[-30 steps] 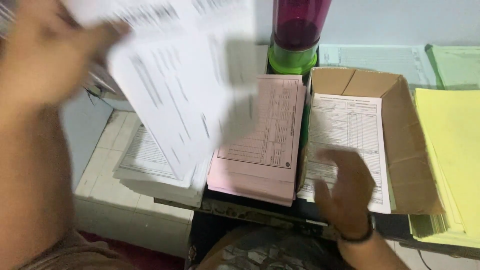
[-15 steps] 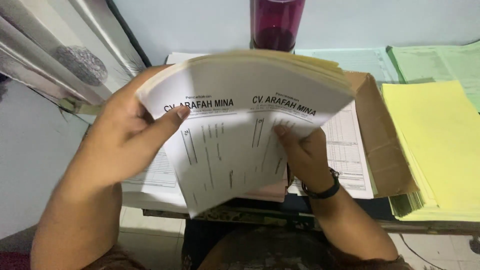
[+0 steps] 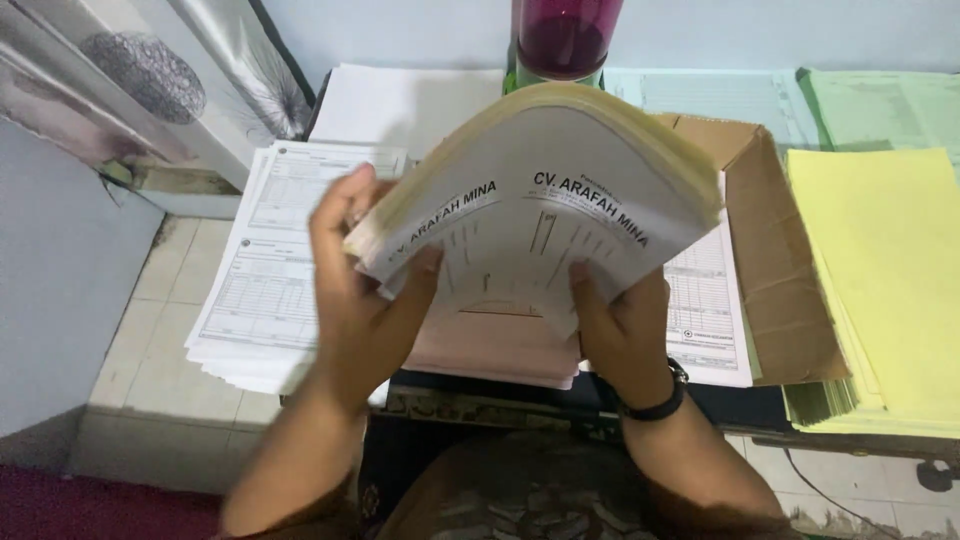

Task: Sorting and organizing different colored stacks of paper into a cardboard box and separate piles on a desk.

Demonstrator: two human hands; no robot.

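Note:
Both hands hold one thick bundle of printed sheets [image 3: 545, 195], white on the underside with yellowish edges, bent into an arch above the desk. My left hand [image 3: 365, 300] grips its left edge, thumb underneath and fingers over the top. My right hand [image 3: 620, 330], with a black band on the wrist, grips the lower right edge. Under the bundle lies a pink stack of forms [image 3: 495, 350]. To the left lies a white stack of printed forms [image 3: 265, 285].
An open cardboard box [image 3: 775, 260] with a white form inside sits to the right. A yellow paper stack [image 3: 880, 280] lies at the far right, green sheets [image 3: 880, 105] behind it. A purple and green bottle [image 3: 565, 40] stands at the back. A patterned curtain [image 3: 150, 80] hangs at the left.
The bundle moved from my raised left hand into both hands, then bent into a tighter arch. My left hand slid lower on its left edge. The view shifted, showing the white stack.

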